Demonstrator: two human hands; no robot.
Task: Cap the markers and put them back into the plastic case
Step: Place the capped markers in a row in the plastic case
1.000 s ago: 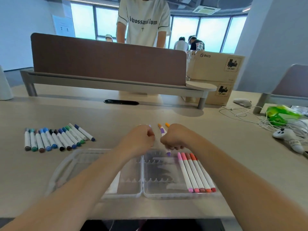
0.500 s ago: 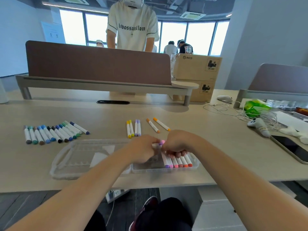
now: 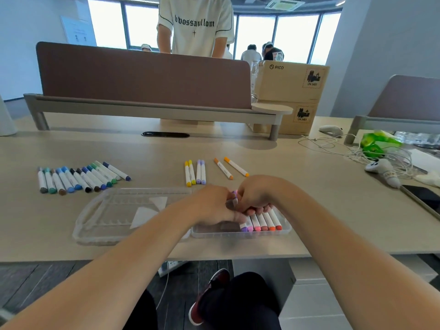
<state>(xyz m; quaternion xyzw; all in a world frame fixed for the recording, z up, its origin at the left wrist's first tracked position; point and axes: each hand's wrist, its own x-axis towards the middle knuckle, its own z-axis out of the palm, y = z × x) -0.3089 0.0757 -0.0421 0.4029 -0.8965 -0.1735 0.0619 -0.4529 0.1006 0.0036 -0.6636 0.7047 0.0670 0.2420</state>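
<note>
Left hand (image 3: 212, 207) and right hand (image 3: 258, 196), lowered, clamp a seemingly capped purple marker (image 3: 235, 193) into the plastic case (image 3: 238, 235) beneath

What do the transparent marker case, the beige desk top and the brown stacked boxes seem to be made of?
The transparent marker case looks like thin, slightly frosted plastic: the desk shows through it. The beige desk top seems matte laminate or wood veneer, judging by its even colour and low sheen. The brown stacked boxes look like plain cardboard with printed labels.
</note>
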